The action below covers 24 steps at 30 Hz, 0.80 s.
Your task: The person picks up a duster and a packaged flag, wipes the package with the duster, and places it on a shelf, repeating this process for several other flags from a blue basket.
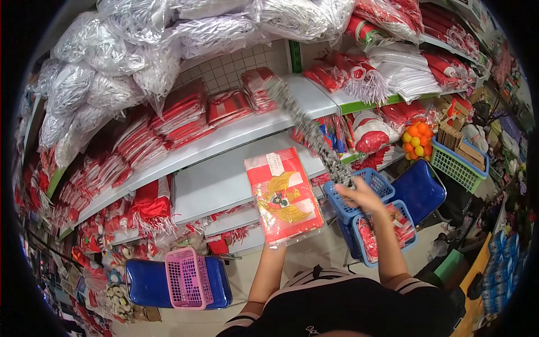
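A flat red packet [286, 196] in clear plastic, printed with a gold eagle emblem and bearing a white label, is held up before the shelves. My left hand [273, 253] grips it from below and behind, so the fingers are hidden and mostly the wrist shows. Closed around the lower end of a fluffy grey duster [311, 132] is my right hand [360, 196]. The duster slants up and left, its tip blurred near the red packets [259, 90] on the shelf. Below my right hand are blue baskets [373, 182] and another blue basket with red packets inside.
White shelves [224, 135] carry stacks of red packets, with plastic-wrapped white bundles [219, 33] above. A pink basket [188, 278] rests on a blue chair [143, 281] at lower left. Another blue chair [421, 188] and a green basket [457, 165] stand right.
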### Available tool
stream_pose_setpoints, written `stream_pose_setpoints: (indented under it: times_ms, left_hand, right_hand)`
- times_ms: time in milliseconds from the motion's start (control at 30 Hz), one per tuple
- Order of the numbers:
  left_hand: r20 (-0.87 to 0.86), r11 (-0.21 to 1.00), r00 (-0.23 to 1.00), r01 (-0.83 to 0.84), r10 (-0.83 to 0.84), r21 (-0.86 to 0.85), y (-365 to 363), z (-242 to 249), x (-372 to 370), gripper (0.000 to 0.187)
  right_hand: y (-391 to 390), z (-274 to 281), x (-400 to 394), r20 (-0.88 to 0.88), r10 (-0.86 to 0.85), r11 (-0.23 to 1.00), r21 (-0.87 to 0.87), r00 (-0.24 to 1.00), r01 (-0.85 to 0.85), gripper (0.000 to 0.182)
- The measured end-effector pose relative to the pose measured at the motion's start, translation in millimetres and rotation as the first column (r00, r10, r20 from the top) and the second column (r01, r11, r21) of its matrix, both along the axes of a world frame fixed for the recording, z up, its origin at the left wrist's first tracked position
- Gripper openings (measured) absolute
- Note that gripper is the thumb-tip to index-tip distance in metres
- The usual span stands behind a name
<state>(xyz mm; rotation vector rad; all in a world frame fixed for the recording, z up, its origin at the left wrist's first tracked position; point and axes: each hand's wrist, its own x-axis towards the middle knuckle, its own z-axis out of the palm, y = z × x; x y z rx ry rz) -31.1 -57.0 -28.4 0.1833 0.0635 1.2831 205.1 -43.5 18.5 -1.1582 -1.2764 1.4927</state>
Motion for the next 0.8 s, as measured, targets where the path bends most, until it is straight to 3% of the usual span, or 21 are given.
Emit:
stream_pose_setpoints:
  times_ms: [67,133,200,233,267,300,400,433,533,567,633,667,700,800]
  left_hand:
    - [0.06,0.987,0.989,0.126,-0.132,0.098,2.9,-6.0,2.0,0.049]
    - [0.132,0.905,0.926,0.303,-0.353,0.297,17.3,-20.2,2.7,0.051]
    - [0.024,0.838,0.975,0.178,-0.222,0.517,33.8,-13.5,18.0,0.054]
    - [-0.266,0.911,0.953,-0.026,0.148,0.413,13.0,21.1,23.8,0.056]
    - [-0.546,0.89,0.713,-0.262,0.439,0.374,0.7,39.5,26.0,0.059]
    - [-0.535,0.904,0.751,-0.197,0.388,0.379,1.0,35.7,19.2,0.063]
    - [-0.48,0.918,0.808,-0.177,0.341,0.354,-2.8,35.5,3.1,0.063]
    - [-0.504,0.915,0.775,-0.238,0.38,0.325,-4.8,37.5,-2.8,0.061]
    - [-0.476,0.898,0.763,-0.341,0.438,0.279,12.0,7.7,-16.8,0.059]
    - [-0.525,0.924,0.764,-0.257,0.374,0.284,19.5,-7.1,-19.0,0.051]
    - [-0.451,0.971,0.872,-0.102,0.192,0.215,18.4,-29.5,-13.9,0.051]
    - [-0.317,0.986,0.943,-0.046,0.097,0.163,18.4,-38.5,-9.5,0.051]
    - [-0.198,0.992,0.979,-0.013,0.038,0.127,15.8,-43.2,-5.8,0.051]
    - [-0.081,0.997,0.997,-0.004,0.011,0.082,11.8,-51.7,-3.6,0.051]
  right_hand:
    - [-12.2,-2.9,-49.1,-0.071,-0.239,0.971,-0.02,0.968,0.238,0.035]
    - [-11.4,-10.5,-76.4,-0.294,0.009,0.998,0.064,0.956,0.01,0.045]
    - [-23.1,4.4,-96.5,-0.21,0.013,0.99,0.137,0.978,0.016,0.041]
    - [-22.6,4.5,-99.0,-0.102,0.017,0.981,0.196,0.995,0.004,0.042]
    - [-21.1,4.0,-100.6,0.006,0.014,0.968,0.252,1.0,-0.015,0.043]
    - [-20.9,3.9,-101.6,0.114,0.003,0.952,0.305,0.993,-0.038,0.045]
    - [-24.1,5.0,-98.0,-0.211,-0.214,0.964,0.109,0.954,0.241,0.036]
    - [-22.0,5.5,-91.0,-0.301,-0.206,0.969,0.07,0.931,0.237,0.047]
    - [-26.1,19.1,-83.6,-0.607,-0.215,0.975,-0.086,0.765,0.206,0.054]
    - [-26.9,19.7,-80.9,-0.66,-0.16,0.987,-0.102,0.734,0.123,0.059]
    - [-24.6,6.2,-81.4,-0.617,-0.15,0.989,-0.096,0.773,0.116,0.058]
    - [-24.4,1.0,-81.6,-0.594,-0.146,0.989,-0.094,0.791,0.111,0.057]
    - [-25.8,0.6,-79.0,-0.435,-0.13,0.991,-0.02,0.891,0.135,0.061]
    - [-24.8,-0.8,-58.1,-0.109,-0.147,0.974,0.16,0.983,0.163,0.045]
